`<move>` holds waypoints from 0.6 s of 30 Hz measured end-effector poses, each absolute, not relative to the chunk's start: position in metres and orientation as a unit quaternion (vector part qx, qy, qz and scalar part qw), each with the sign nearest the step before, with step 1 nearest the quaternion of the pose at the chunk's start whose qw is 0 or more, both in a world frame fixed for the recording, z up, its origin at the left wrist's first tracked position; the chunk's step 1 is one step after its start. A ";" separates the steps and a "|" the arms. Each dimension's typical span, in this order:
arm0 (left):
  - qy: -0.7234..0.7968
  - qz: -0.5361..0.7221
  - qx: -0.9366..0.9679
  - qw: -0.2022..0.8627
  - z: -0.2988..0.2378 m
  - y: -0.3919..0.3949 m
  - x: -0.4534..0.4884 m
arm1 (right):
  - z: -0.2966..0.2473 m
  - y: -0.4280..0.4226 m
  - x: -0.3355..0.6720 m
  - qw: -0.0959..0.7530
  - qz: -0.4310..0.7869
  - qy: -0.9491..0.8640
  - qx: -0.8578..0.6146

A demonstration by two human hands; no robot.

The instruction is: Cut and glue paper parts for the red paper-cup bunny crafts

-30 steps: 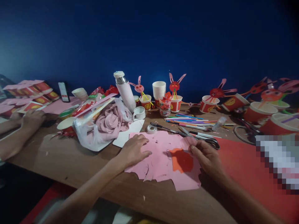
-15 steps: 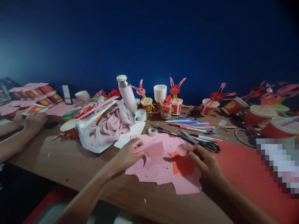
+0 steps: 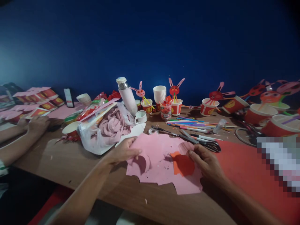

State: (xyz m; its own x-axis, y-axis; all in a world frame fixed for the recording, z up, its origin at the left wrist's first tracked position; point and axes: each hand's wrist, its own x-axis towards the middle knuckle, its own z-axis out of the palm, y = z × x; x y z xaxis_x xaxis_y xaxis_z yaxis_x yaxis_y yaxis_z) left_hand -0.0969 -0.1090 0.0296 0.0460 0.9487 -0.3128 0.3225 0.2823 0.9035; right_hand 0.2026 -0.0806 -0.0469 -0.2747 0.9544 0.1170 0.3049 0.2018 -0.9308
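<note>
My left hand (image 3: 127, 149) pinches the left side of a pink paper sheet (image 3: 157, 175), thumb on top. The sheet's upper left corner is raised a little, and a curved cut-out gap shows below the thumb. A small rounded pink paper piece (image 3: 185, 147) is held between the thumb and fingers of my right hand (image 3: 206, 159). Below that piece, an orange paper scrap (image 3: 184, 165) lies on the sheet, with small dark bits around it. Black-handled scissors (image 3: 209, 145) lie just behind my right hand, and a tape roll (image 3: 153, 132) sits behind the sheet.
Paper cups with rabbit-faced cut-outs (image 3: 174, 90) line the wall. Colored sticks (image 3: 187, 123), a thermos (image 3: 127, 97), a white mug (image 3: 140, 117) and a plastic bag with pink cloth (image 3: 110, 128) stand or lie behind. Red paper (image 3: 243, 168) is at right; a person's hands (image 3: 36, 125) are at left.
The raised pink paper flap near my left hand has gone down, and that hand now grips the sheet's left side. My right hand stays in place with its pink piece.
</note>
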 end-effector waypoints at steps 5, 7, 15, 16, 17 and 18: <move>0.643 0.150 0.619 0.424 0.018 -0.099 -0.085 | -0.045 -0.081 0.203 0.378 0.422 -0.681 -0.464; 0.653 0.123 0.668 0.336 0.021 -0.097 -0.082 | -0.045 -0.082 0.202 0.373 0.416 -0.688 -0.464; 0.681 0.002 0.718 0.145 0.026 -0.094 -0.084 | -0.041 -0.082 0.201 0.361 0.397 -0.696 -0.477; 0.678 -0.003 0.725 0.123 0.026 -0.095 -0.086 | -0.041 -0.082 0.201 0.365 0.398 -0.694 -0.476; 0.671 -0.002 0.734 0.100 0.025 -0.095 -0.087 | -0.041 -0.082 0.201 0.369 0.399 -0.692 -0.475; 0.663 0.003 0.744 0.080 0.025 -0.096 -0.088 | -0.041 -0.082 0.201 0.373 0.400 -0.691 -0.473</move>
